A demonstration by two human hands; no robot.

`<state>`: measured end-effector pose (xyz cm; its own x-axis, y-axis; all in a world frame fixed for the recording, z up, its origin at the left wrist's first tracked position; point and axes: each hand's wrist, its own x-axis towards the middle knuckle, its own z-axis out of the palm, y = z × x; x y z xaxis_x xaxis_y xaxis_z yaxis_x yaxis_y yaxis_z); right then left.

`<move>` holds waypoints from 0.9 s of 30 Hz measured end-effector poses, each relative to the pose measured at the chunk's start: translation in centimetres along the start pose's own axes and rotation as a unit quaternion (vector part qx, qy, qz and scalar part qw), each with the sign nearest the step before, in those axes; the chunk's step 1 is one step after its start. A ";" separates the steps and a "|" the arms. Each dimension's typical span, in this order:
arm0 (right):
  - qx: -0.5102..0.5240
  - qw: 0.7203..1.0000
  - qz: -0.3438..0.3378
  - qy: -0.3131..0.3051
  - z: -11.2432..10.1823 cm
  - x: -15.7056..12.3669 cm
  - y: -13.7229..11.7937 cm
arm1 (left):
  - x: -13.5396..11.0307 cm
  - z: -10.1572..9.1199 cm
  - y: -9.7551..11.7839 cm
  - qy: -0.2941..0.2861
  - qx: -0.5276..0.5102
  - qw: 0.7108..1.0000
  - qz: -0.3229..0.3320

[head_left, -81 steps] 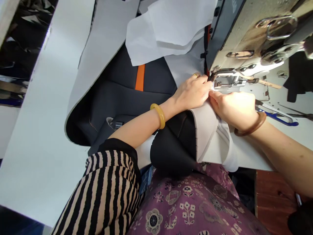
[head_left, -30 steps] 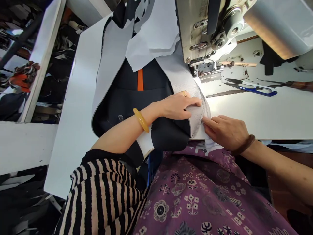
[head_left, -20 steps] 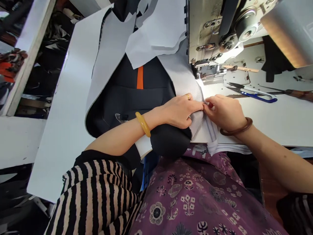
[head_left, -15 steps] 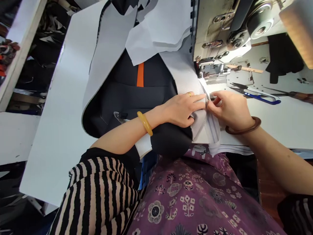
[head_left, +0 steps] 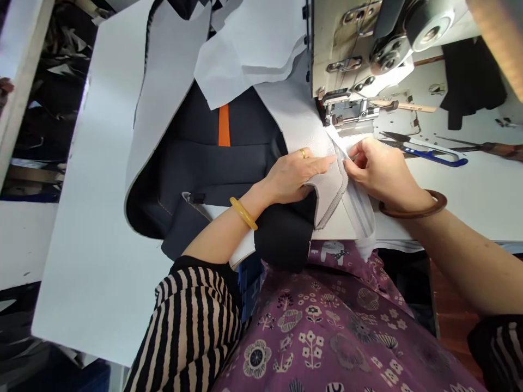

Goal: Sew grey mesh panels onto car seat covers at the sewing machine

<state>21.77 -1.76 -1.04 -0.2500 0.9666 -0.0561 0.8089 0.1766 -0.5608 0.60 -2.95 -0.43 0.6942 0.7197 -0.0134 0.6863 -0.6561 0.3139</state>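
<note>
My left hand (head_left: 291,175), a ring on one finger, is on the light grey lining (head_left: 329,190) of a dark padded fabric piece (head_left: 245,166). Its index finger stretches along the lining's edge while the other fingers curl into the cloth. Between the fingertips of my right hand (head_left: 378,170) is a white zipper tape (head_left: 361,209), pinched beside that edge. The tape runs up under the presser foot (head_left: 328,111) of a sewing machine (head_left: 341,38), and its lower end hangs over the table edge. An orange strip (head_left: 224,126) crosses the dark fabric.
Thread snips (head_left: 429,154) with a blue and white handle lie right of my right hand, near a wooden-handled awl (head_left: 490,148). A wooden stick (head_left: 408,105) and black cloth (head_left: 472,81) lie behind. White table (head_left: 81,245) extends left, beside shelves of scraps (head_left: 57,103).
My left hand has shifted slightly left, and the lining's lower corner lies flatter and more exposed. My right hand still pinches the zipper tape. The whole view has shifted a little.
</note>
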 end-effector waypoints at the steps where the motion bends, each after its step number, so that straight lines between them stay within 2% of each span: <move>1: 0.004 1.000 -0.006 -0.011 -0.1 0.2 0.1 | 0.1 -0.1 -0.1 0.000 -0.012 1.000 -0.003; 5: 0.021 0.998 -0.041 -0.039 -0.5 0.6 0.7 | 0.2 -0.5 -0.5 0.004 -0.070 0.997 -0.019; 7: 0.012 0.998 -0.052 -0.033 -0.5 0.3 0.8 | 0.3 -0.6 -0.8 0.006 -0.101 0.994 -0.031; 10: -0.062 0.995 -0.078 -0.015 -0.5 -0.8 1.0 | 0.3 -0.5 -1.2 0.013 -0.124 0.991 -0.047; 13: -0.138 0.982 -0.122 -0.032 -0.5 -2.0 1.3 | 0.4 -0.3 -1.2 0.015 -0.120 0.992 -0.036; 18: -0.173 0.965 -0.189 -0.063 -0.4 -2.5 1.5 | 0.5 -0.4 -1.0 0.019 -0.110 0.994 -0.022; 27: -0.160 0.972 -0.163 -0.051 0.0 -2.0 1.4 | 0.3 -0.5 -0.9 0.015 -0.083 0.996 -0.005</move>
<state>23.43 -3.46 -1.73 -0.5600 0.8284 -0.0094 0.7971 0.5357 -0.2785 0.05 -1.98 -0.22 0.6785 0.7345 0.0104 0.6462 -0.6035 0.4671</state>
